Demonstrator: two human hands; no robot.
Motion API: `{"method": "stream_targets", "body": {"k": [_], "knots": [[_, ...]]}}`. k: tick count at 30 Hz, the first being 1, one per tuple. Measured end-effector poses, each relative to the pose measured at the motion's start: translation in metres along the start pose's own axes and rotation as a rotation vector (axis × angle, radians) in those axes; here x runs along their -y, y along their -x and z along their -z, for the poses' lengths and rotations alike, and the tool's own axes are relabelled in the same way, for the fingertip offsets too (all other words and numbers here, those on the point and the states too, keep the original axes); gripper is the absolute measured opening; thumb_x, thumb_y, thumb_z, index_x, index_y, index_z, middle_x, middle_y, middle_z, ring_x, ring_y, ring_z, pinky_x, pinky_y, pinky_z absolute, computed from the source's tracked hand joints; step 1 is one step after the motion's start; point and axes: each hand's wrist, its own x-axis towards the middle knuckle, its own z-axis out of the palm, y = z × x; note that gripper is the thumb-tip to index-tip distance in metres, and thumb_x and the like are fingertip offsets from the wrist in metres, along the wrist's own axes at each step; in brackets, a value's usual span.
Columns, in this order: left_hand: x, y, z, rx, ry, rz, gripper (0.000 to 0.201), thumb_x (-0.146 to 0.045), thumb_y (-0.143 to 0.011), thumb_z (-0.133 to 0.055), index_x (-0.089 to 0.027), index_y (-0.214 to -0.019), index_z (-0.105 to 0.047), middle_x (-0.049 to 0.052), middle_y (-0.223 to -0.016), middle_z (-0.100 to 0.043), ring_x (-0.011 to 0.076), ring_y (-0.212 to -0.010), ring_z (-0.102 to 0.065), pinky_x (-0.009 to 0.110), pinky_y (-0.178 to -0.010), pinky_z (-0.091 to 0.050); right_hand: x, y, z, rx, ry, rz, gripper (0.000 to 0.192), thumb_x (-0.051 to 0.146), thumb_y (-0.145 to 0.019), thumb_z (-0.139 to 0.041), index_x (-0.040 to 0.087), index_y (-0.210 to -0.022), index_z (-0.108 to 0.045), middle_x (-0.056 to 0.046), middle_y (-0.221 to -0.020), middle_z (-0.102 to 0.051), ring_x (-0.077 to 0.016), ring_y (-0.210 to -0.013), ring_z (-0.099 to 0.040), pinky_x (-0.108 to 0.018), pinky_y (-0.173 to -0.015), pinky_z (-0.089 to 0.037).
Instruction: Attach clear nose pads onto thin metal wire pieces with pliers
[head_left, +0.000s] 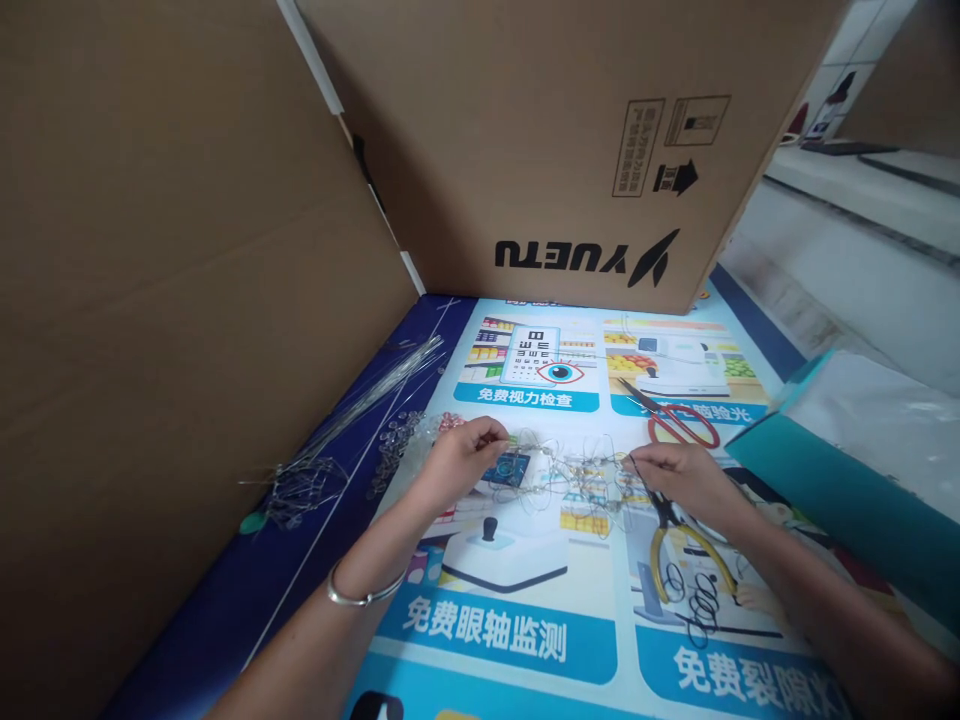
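Note:
A tangled piece of thin looped wire (589,475) stretches between my two hands above the printed mat. My left hand (471,452) pinches its left end between thumb and fingertips. At the right end, the fingers of my right hand (679,475) are closed on the wire, beside a dark strand. Partly under my right wrist lie pliers with yellow handles (657,570). Just beyond that hand are scissors with red handles (686,428). Small clear rings or beads (396,445) are heaped left of my left hand, partly on a crumpled clear plastic bag.
A bundle of straight wires (382,390) with a looped wire clump (307,490) lies at the left. Dark wire rings (701,605) sit near the pliers. Tall cardboard panels (555,150) stand at the left and back. A teal and white box (862,440) is at the right.

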Motion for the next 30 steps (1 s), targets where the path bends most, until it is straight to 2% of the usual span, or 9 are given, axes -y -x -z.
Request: {"method": "stream_targets", "body": {"k": [6, 11, 20, 24, 30], "knots": [[0.012, -0.004, -0.009, 0.070, -0.035, 0.002, 0.017, -0.025, -0.078, -0.051, -0.018, -0.086, -0.064, 0.002, -0.076, -0.062, 0.0116, -0.065, -0.053, 0.021, -0.057, -0.040, -0.001, 0.000, 0.000, 0.006, 0.007, -0.024, 0.036, 0.048, -0.079, -0.051, 0.015, -0.076, -0.065, 0.000, -0.061, -0.050, -0.0102, -0.054, -0.038, -0.022, -0.047, -0.030], [0.018, -0.006, -0.013, 0.053, -0.059, -0.013, 0.017, -0.024, -0.076, -0.056, -0.020, -0.089, -0.066, 0.003, -0.086, -0.064, 0.0140, -0.073, -0.058, 0.024, -0.064, -0.044, -0.004, -0.001, -0.001, 0.004, 0.015, -0.036, 0.034, 0.046, -0.079, -0.051, 0.015, -0.077, -0.065, -0.001, -0.062, -0.052, -0.0106, -0.055, -0.039, -0.022, -0.048, -0.032], [0.002, 0.000, -0.017, -0.005, -0.173, -0.234, 0.016, -0.016, -0.080, -0.054, -0.021, -0.085, -0.067, 0.003, -0.084, -0.065, 0.0158, -0.083, -0.059, 0.027, -0.076, -0.044, -0.011, -0.004, -0.004, -0.020, 0.017, -0.045, 0.034, 0.047, -0.076, -0.053, 0.016, -0.080, -0.067, 0.000, -0.059, -0.051, -0.0103, -0.052, -0.038, -0.022, -0.045, -0.030], [-0.001, 0.003, -0.016, 0.004, -0.205, -0.239, 0.018, -0.016, -0.080, -0.054, -0.022, -0.088, -0.068, 0.003, -0.086, -0.065, 0.0157, -0.083, -0.059, 0.026, -0.076, -0.045, -0.008, -0.002, -0.003, -0.007, 0.016, -0.020, 0.035, 0.047, -0.078, -0.052, 0.015, -0.077, -0.066, -0.001, -0.061, -0.052, -0.0107, -0.054, -0.040, -0.023, -0.047, -0.031], [-0.007, 0.005, -0.015, 0.051, -0.215, -0.168, 0.019, -0.017, -0.080, -0.051, -0.021, -0.092, -0.065, 0.002, -0.083, -0.064, 0.0149, -0.077, -0.058, 0.023, -0.066, -0.043, -0.009, -0.002, -0.001, -0.001, 0.038, -0.046, 0.034, 0.048, -0.077, -0.053, 0.016, -0.079, -0.066, 0.000, -0.062, -0.054, -0.0115, -0.055, -0.043, -0.023, -0.048, -0.033]]}}
